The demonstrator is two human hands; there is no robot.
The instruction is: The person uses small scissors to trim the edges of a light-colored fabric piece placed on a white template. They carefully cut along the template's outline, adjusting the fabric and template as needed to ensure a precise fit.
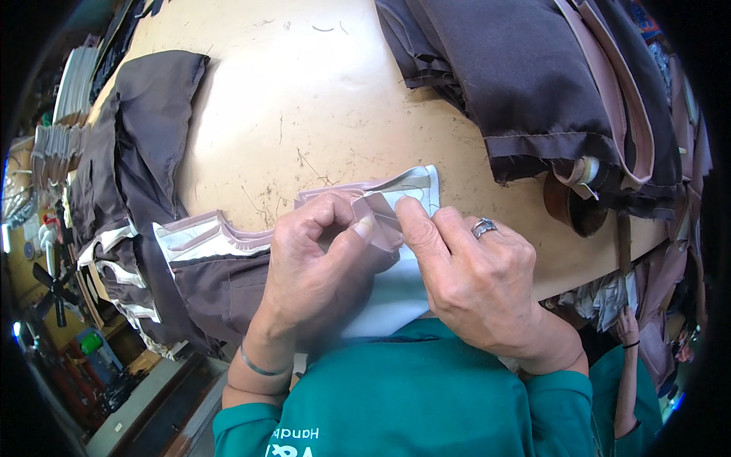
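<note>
Your left hand [320,247], just toward eight o'clock from the middle of the view, is clamped on a small folded mauve piece [381,225], thumb and forefinger pinched together at its left side; the piece sits at the centre of the dial, between your two hands; your right hand [476,266], toward four o'clock, has its forefinger bent at the piece's right edge, but its thumb is hidden, so you cannot tell whether it grips; a ring [483,227] shows on that hand, and a bracelet [259,365] on your left wrist; white cloth [388,301] lies below the piece toward six o'clock, and a pale cloth corner with a white border [430,186] points to two o'clock; a dark brown panel [217,297] spreads at eight o'clock, its white and mauve upper edging [209,234] at nine; more dark cloth [156,114] lies at ten, and a dark brown stack [533,84] between one and two, all on a pale table [259,84] strewn with loose threads; a brown roll [560,206] rests at three; the writing that can be read is white lettering [293,438] on your green top [419,396], between six and seven o'clock, upside down and cut off by the lower edge; a co-worker's hand [628,327] shows at four, well apart from yours.
</note>
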